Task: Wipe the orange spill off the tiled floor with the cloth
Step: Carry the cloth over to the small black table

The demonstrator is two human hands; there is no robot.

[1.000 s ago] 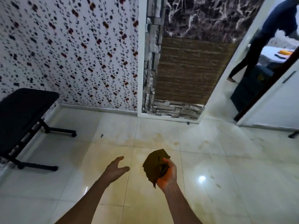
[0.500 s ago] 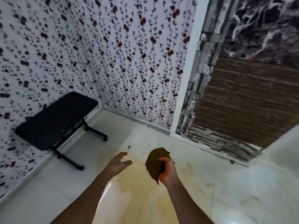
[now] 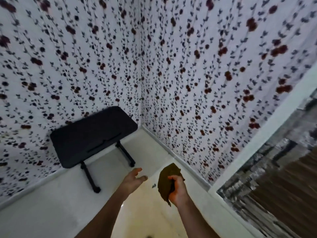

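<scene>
Right of the black table (image 3: 93, 134), my view has swung up into the papered corner since a second ago, so most of the orange spill (image 3: 145, 219) has dropped out of sight. My right hand (image 3: 177, 189) grips the bunched cloth (image 3: 165, 182) above the tiled floor (image 3: 51, 208); my left hand (image 3: 133, 177) hovers loosely spread, empty, so I judge wiping hasn't begun.

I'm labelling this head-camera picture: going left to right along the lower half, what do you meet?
Black table → left hand, empty → brown cloth → right hand gripping it → stone and wood wall panel.
</scene>
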